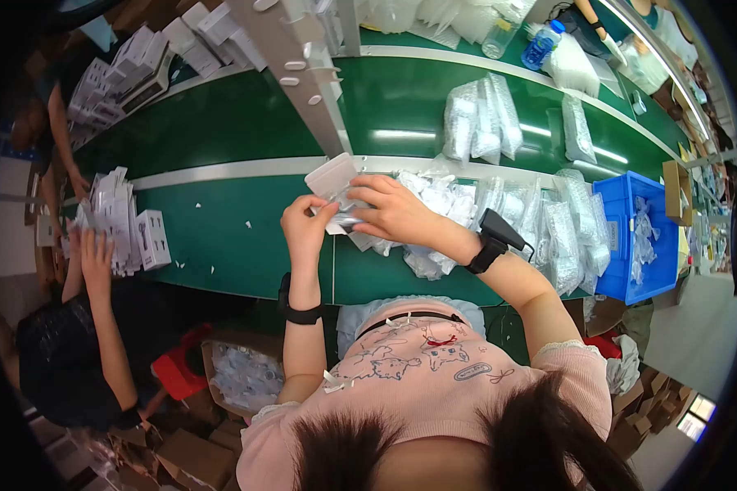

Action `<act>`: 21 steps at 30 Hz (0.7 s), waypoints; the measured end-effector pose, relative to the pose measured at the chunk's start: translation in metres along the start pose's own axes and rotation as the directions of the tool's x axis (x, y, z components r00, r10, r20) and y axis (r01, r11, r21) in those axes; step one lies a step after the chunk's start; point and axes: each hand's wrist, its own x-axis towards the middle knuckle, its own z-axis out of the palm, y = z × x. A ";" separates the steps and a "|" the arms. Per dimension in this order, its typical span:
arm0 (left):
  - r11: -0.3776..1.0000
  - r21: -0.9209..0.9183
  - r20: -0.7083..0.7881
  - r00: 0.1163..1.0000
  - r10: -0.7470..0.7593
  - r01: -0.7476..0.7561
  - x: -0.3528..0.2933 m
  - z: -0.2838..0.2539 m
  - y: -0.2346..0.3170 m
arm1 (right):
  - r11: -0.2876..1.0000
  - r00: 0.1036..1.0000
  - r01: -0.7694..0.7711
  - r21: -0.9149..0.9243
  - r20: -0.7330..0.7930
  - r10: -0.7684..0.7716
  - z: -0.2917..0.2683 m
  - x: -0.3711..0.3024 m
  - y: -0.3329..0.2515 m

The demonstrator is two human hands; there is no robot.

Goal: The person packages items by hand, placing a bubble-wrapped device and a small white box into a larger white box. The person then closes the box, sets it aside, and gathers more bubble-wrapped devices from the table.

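Observation:
Over the green bench, a small white box [331, 176] with its flap raised is between my hands. My left hand [306, 222] pinches the box's near left edge with thumb and fingertips. My right hand [395, 211] comes from the right, fingers curled over a shiny clear plastic bag [345, 201] at the box. What is inside the bag is mostly hidden by my fingers. Just right of my right hand lies a heap of white plastic-wrapped items [446, 196], which partly runs under my forearm.
Bubble-wrapped packs [563, 245] line the bench toward a blue bin [637, 237]. More bubble packs [483, 119] lie on the far belt. A metal post [295, 74] rises ahead. At left, a co-worker's hands [97, 250] are beside stacked white boxes [151, 239]. A carton of clear-wrapped items [244, 372] stands below.

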 end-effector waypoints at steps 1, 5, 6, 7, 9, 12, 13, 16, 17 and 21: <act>0.999 -0.054 -0.006 1.000 0.006 -0.006 -0.001 0.001 0.001 | 0.999 0.999 -0.045 -0.014 0.028 0.046 -0.001 -0.002 -0.001; 0.978 -0.209 0.044 0.999 0.002 0.007 -0.001 0.007 -0.014 | 0.985 0.991 -0.126 0.121 -0.020 0.130 -0.012 -0.006 0.006; 0.967 -0.255 0.063 0.998 -0.004 0.020 0.000 0.009 -0.017 | 0.971 0.988 -0.128 0.202 -0.055 0.141 -0.016 -0.006 0.010; 0.967 -0.256 0.071 0.997 0.009 0.010 -0.002 0.014 -0.019 | 0.973 0.988 -0.129 0.190 -0.065 0.143 -0.022 -0.009 0.022; 0.935 -0.281 0.042 0.971 0.236 -0.215 -0.013 0.032 -0.022 | 0.917 0.864 -0.399 0.003 -0.335 0.377 -0.041 -0.025 0.064; 0.913 -0.309 0.040 0.956 0.292 -0.266 -0.019 0.043 -0.016 | 0.665 0.737 -0.671 -0.329 -0.399 0.546 -0.055 -0.036 0.131; 0.926 -0.320 0.041 0.974 0.224 -0.200 -0.017 0.047 -0.013 | 0.629 0.748 -0.661 -0.409 -0.298 0.593 -0.051 -0.038 0.151; 0.939 -0.308 0.031 0.985 0.170 -0.152 -0.013 0.059 -0.005 | 0.568 0.723 -0.611 -0.552 -0.098 0.683 -0.033 -0.046 0.197; 0.944 -0.287 0.013 0.985 0.174 -0.163 -0.010 0.063 -0.002 | 0.501 0.682 -0.529 -0.685 0.009 0.732 -0.024 -0.052 0.206; 0.959 -0.182 0.016 0.975 0.224 -0.217 0.003 0.083 0.007 | 0.379 0.546 -0.280 -0.882 0.178 0.819 -0.013 -0.064 0.247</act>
